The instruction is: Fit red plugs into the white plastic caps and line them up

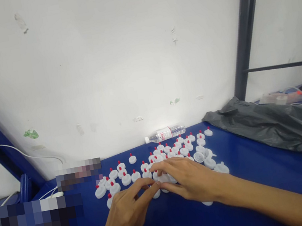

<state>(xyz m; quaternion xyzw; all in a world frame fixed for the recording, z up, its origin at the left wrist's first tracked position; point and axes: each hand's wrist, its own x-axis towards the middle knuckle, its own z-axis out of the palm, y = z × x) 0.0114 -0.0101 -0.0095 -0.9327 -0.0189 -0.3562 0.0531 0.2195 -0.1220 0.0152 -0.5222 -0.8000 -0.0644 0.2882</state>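
Observation:
Several white caps with red tips [126, 178] stand in rows on the blue table [267, 186]. My left hand [128, 213] lies at the near edge of the group, its fingers stretched toward a white cap [156, 194] and touching it. My right hand [191, 179] rests flat over the caps in the middle of the group, fingers spread and pointing left, covering a few of them. A few caps without red tips [209, 163] lie at the right of the group.
A clear plastic bottle [166, 133] lies on its side against the white wall behind the caps. A crumpled grey plastic bag [271, 123] lies at the right. A dark metal post [244, 31] rises at the right. A white cable [24, 153] runs along the left.

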